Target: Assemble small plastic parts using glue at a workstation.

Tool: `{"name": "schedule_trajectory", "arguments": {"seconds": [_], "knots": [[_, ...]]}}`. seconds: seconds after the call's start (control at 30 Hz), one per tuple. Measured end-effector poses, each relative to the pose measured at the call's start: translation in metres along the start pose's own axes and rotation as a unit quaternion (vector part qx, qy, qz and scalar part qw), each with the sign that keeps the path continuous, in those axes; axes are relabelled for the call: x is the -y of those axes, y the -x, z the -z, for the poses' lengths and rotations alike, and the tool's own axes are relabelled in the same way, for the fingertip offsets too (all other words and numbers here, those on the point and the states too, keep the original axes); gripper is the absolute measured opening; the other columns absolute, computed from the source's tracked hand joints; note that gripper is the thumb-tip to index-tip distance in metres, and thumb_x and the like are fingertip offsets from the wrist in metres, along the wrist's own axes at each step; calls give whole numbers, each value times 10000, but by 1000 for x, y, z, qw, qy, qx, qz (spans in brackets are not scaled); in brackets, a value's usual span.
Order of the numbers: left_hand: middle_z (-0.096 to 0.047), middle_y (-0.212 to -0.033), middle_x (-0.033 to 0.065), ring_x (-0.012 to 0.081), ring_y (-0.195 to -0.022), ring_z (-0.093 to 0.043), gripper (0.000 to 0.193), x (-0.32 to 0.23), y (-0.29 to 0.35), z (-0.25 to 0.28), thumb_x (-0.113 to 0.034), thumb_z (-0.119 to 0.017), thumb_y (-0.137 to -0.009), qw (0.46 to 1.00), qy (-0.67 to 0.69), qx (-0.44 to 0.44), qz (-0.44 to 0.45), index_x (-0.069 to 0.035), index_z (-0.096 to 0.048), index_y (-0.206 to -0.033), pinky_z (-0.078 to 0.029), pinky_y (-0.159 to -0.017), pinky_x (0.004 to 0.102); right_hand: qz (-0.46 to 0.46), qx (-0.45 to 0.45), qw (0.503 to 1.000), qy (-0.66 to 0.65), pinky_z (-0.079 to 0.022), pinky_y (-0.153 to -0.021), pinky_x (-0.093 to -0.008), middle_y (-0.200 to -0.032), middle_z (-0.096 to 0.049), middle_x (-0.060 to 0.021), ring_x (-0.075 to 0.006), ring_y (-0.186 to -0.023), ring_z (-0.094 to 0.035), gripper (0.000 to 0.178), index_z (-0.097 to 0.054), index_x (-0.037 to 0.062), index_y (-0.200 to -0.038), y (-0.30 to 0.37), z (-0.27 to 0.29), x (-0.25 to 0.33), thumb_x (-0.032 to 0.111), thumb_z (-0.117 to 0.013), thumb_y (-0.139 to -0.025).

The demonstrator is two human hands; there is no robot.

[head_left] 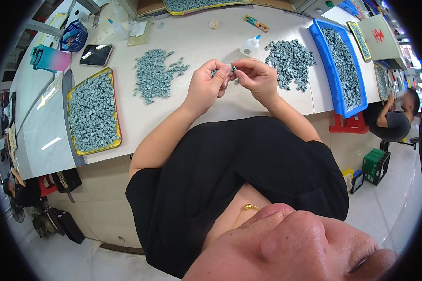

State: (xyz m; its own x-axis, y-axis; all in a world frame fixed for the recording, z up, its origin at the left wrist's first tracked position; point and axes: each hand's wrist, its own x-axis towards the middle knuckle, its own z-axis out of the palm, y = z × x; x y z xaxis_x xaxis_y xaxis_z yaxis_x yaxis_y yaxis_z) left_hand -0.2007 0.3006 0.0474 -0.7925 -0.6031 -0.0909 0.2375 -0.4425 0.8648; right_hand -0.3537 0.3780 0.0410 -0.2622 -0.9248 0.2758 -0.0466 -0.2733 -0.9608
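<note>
Above the table my two hands meet, fingertips nearly touching. My left hand (207,85) is closed, its thumb and forefinger pinching a small dark grey-green piece (214,73). My right hand (258,80) is closed too, pinching at a small dark piece (233,68) between the hands; its exact shape is too small to make out. Left of my hands a loose pile of pale grey-green pieces (154,75) lies spread on the table. A darker pile of similar pieces (290,61) lies to the right. Just beyond my right hand stands a white squeeze bottle (249,47) with a blue tip.
At the left stand a yellow-rimmed tray (118,126) full of pieces, a phone (96,55), a tumbler (56,59) and a blue basket (73,37). A long blue tray (335,100) of pieces is at the right. Another person (394,119) sits beyond it.
</note>
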Motion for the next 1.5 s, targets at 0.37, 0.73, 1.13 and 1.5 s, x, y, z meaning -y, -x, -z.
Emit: {"name": "schedule_trajectory", "arguments": {"seconds": [0.37,0.73,1.13,1.5], "knots": [[-489,-681,-6,29,-513,-331,214,2,-2,2,-227,-543,-961,999,-10,-9,37,-26,-531,-888,-242,-426,188,2,21,1000,0,-547,-753,-259,-947,-641,-93,-165,-838,-665,178,-637,-50,-1003,0,7,-4,-49,-637,-826],[-441,-690,-27,44,-545,-326,258,14,-14,14,-229,-518,-966,978,-54,-63,193,19,-576,-1012,-257,-448,188,-73,-80,917,384,-467,-614,-231,-804,-640,-47,-91,-658,-545,336,-634,8,-958,-24,71,-4,218,-793,-751],[-490,-796,15,63,-619,-361,211,3,-14,15,-97,-487,-941,980,127,-31,149,27,-531,-1106,-293,-487,182,-78,-41,939,332,-502,-709,-329,-835,-646,-125,-233,-726,-620,523,-561,3,-1110,-40,66,-50,328,-774,-760],[-512,-894,40,61,-608,-352,231,4,-18,15,-121,-503,-962,961,249,-1,120,13,-518,-1150,-290,-475,183,-1,-1,947,322,-495,-723,-346,-954,-643,-123,-272,-825,-626,403,-568,60,-1116,-18,46,-7,242,-740,-800]]}}
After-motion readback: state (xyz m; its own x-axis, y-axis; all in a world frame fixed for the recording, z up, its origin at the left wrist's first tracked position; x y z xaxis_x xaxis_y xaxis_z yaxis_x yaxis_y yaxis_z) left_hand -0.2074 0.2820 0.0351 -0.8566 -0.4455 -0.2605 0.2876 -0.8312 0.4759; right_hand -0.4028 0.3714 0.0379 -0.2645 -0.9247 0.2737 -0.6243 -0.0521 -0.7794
